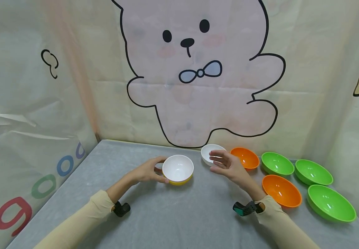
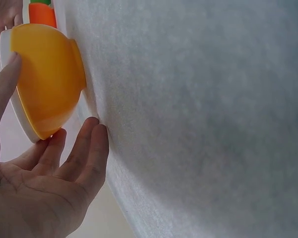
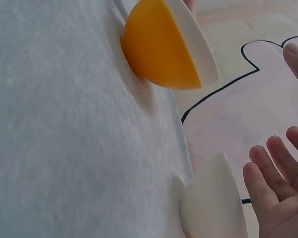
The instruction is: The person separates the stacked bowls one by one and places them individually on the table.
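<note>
A white bowl [image 1: 177, 167] sits nested inside a yellow bowl [image 2: 49, 79], whose foot is down at the grey cloth. My left hand [image 1: 149, 171] holds this pair from the left, thumb at the near side and fingertips at the far side of the rim. Over to the right, my right hand [image 1: 230, 169] hovers with fingers spread and holds nothing. It partly covers another white bowl [image 1: 206, 152], which stands near the table's back edge.
Right of the hands stand two orange bowls [image 1: 282, 191] and several green bowls [image 1: 332, 204] in loose rows. A grey cloth [image 1: 173, 221] covers the table. Behind it hangs a printed curtain [image 1: 185, 97] with a bear drawing.
</note>
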`<state>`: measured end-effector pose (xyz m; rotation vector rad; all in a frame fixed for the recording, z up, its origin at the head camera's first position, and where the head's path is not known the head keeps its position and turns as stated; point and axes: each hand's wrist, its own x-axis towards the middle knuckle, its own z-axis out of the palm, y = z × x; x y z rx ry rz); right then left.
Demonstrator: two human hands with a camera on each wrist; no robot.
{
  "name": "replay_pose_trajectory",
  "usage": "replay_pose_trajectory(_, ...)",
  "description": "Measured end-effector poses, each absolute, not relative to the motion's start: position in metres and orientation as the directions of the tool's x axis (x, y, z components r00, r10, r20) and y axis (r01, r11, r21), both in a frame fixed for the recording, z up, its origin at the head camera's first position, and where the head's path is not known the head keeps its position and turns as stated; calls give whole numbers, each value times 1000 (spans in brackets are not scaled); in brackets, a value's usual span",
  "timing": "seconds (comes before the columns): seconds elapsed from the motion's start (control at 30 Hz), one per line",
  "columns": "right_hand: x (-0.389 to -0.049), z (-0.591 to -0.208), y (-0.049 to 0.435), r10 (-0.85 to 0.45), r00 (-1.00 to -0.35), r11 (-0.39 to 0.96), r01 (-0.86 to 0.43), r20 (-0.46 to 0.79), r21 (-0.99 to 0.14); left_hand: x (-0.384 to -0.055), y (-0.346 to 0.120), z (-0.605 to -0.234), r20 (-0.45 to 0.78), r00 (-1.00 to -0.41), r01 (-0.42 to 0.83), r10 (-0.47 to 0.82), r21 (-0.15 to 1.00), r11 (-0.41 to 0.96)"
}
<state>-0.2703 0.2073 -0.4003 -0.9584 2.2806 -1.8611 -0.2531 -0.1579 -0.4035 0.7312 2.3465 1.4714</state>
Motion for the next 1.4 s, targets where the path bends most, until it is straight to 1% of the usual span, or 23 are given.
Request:
replay_pose_trajectory(0.2,-275,-404,193,-508,-802,54,-395,315,-917,-252,-157,-405,22,-836,250,548,905,344)
replay_pose_trajectory(0.33,-277,-404,186,-526,-803,70,-368,279,-927,-253,-157,-406,25,-835,246,549,911,332)
replay_pose_trajectory(0.47,-279,-406,180,-548,-793,94,-375,267,-922,-254,-158,-406,27,-837,242,546,914,326)
replay_pose_trajectory(0.67,-283,-407,169,-599,-759,96,-387,257,-917,-254,-160,-409,38,-848,242,529,915,322)
replay_pose_trajectory(0.87,-285,-410,158,-655,-704,94,-436,274,-895,-255,-160,-412,50,-858,258,511,903,344)
replay_pose_trajectory(1.03,-287,-415,148,-685,-675,80,-444,274,-893,-255,-160,-411,60,-861,267,505,899,348)
replay_pose_trajectory(1.2,-288,-420,138,-711,-656,90,-441,252,-893,-256,-159,-411,74,-858,277,508,899,338)
replay_pose_trajectory(1.4,-291,-425,129,-712,-655,104,-453,252,-885,-255,-159,-411,70,-858,272,508,902,334)
